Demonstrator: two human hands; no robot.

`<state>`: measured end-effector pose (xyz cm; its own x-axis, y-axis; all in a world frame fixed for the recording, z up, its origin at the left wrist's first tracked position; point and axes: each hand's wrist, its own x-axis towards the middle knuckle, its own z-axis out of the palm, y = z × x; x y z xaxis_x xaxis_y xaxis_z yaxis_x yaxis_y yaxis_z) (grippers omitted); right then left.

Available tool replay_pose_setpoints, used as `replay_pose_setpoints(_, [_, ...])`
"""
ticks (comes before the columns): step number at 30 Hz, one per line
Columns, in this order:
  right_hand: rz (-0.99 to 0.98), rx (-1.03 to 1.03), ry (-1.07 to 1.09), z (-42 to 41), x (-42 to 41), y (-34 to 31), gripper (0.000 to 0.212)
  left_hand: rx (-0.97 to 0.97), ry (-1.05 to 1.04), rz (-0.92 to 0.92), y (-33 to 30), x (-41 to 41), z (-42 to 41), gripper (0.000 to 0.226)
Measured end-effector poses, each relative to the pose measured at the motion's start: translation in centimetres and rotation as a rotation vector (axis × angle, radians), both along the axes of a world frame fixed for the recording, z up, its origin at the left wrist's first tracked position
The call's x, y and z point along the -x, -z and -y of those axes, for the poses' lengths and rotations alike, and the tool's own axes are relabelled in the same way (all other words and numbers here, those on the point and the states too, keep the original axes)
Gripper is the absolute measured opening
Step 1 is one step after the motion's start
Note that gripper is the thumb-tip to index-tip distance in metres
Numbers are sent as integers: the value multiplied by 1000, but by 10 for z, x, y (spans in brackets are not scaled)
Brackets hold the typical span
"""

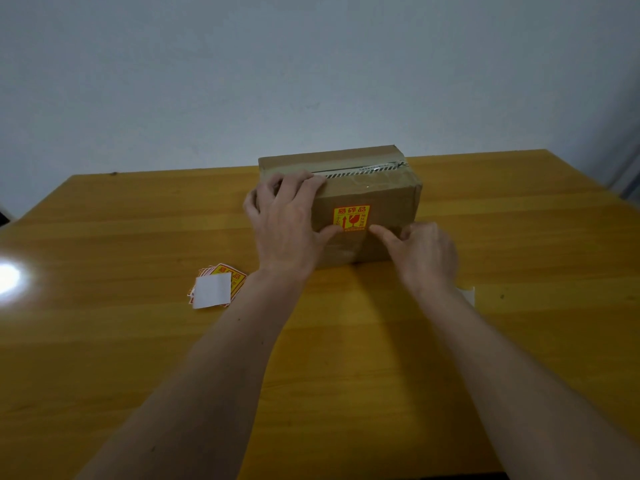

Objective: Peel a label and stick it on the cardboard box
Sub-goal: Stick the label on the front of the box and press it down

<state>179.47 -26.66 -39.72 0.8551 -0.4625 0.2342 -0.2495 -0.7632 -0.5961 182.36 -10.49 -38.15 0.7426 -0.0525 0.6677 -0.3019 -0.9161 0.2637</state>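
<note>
A taped brown cardboard box stands on the wooden table near the wall. A yellow and red fragile label is stuck on its front face. My left hand rests on the box's left top corner, fingers spread over the top, thumb touching the label's lower left corner. My right hand is low at the front face, its thumb pressing beside the label's lower right corner, the other fingers curled loosely.
A small pile of the same labels lies on the table to the left, with a white backing sheet on top. Another white paper scrap peeks out behind my right forearm. A wall stands close behind the box.
</note>
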Motion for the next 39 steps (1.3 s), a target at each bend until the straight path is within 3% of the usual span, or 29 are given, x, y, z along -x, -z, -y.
replay_pose_setpoints(2, [89, -50, 45, 1, 3, -2, 45, -2, -4, -3, 0, 1, 0, 70])
replay_pose_setpoints(6, [373, 76, 29, -4, 0, -4, 109, -13, -24, 1, 0, 2, 1, 73])
replay_pose_setpoints(9, [348, 223, -109, -4, -12, -10, 124, -36, -38, 1, 0, 1, 2, 77])
replay_pose_setpoints(14, [279, 185, -319, 0, -28, -14, 106, -39, -39, 10, -1, -2, 2, 70])
replay_pose_setpoints(19, [415, -2, -365, 6, -31, -11, 76, -2, -13, 21, -2, -7, 0, 55])
replay_pose_setpoints(28, [415, -155, -419, 13, -29, -22, 51, 80, 19, 26, -3, -9, -1, 43])
replay_pose_setpoints(31, [422, -125, -441, 15, -28, -20, 55, 81, 19, 49, 1, -6, 0, 50])
replay_pose_setpoints(35, [374, 97, -397, 6, -29, -9, 81, -60, -32, 65, 5, -4, 0, 72])
replay_pose_setpoints(39, [359, 168, -339, 2, -31, -9, 90, -90, -57, 38, 2, -5, 2, 76])
